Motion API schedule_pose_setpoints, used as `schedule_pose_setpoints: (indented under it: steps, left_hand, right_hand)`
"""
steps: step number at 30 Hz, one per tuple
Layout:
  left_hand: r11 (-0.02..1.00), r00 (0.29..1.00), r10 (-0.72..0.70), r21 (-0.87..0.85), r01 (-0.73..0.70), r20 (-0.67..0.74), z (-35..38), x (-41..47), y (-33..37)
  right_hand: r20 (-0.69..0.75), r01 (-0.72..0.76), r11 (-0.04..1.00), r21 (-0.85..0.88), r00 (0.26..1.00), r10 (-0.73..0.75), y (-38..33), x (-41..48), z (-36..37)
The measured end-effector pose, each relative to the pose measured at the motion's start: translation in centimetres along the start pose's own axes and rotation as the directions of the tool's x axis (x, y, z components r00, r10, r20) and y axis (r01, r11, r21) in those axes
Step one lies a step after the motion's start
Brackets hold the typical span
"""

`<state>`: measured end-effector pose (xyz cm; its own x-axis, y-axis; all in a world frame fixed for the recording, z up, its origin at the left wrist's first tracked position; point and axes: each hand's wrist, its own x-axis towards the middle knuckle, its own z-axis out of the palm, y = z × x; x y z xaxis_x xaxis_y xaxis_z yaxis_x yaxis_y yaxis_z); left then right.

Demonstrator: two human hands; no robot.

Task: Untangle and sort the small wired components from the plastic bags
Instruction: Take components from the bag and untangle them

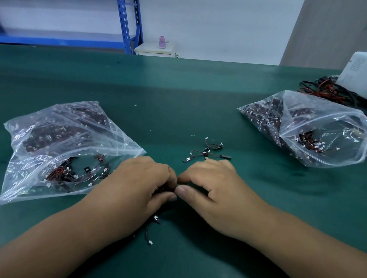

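Observation:
My left hand (138, 183) and my right hand (212, 186) meet at the middle of the green table (176, 109), fingers curled, pinching a small dark wired component between them; most of it is hidden. One wire with a white connector (150, 242) trails below my left hand. A small tangle of loose wired components (206, 151) lies just beyond my right hand. A clear plastic bag (58, 151) of components lies at the left. A second clear bag (309, 128) lies at the right.
A white box (360, 76) with a pile of red and black cables (324, 91) sits at the far right edge. Blue shelving (127, 22) and a white cabinet with a pink bottle (162, 42) stand beyond the table.

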<state>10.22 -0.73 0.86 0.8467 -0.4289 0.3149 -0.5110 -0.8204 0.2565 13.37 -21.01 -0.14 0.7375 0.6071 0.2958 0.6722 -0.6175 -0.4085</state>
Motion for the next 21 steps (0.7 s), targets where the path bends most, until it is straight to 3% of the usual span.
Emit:
schedule_pose_setpoints:
  steps: [5,10,15,18,21]
  left_hand:
    - [1.0,0.998,-0.01,-0.016,0.009,-0.066,0.1,-0.2,0.2]
    - [0.999,0.996,-0.051,-0.016,0.049,-0.075,0.0,-0.3,0.1]
    - [0.996,0.995,-0.063,-0.067,0.059,-0.072,-0.2,-0.2,0.1]
    - [0.997,0.996,-0.056,-0.063,0.051,-0.075,-0.3,-0.3,0.1]
    - [0.999,0.997,-0.048,-0.028,0.047,-0.052,-0.3,-0.4,0.3]
  right_hand:
    - [-0.072,0.034,0.999,0.033,0.997,-0.031,-0.6,-0.2,0.6]
    - [-0.12,-0.04,0.921,0.389,0.988,0.093,-1.1,-0.5,1.2]
    - [-0.039,-0.143,0.796,0.589,0.978,0.204,-1.4,-0.5,1.2]
    - [-0.025,-0.166,0.781,0.602,0.974,0.226,-1.3,-0.4,1.1]
    - [-0.076,-0.139,0.86,0.49,0.977,0.201,-0.8,-0.4,0.9]
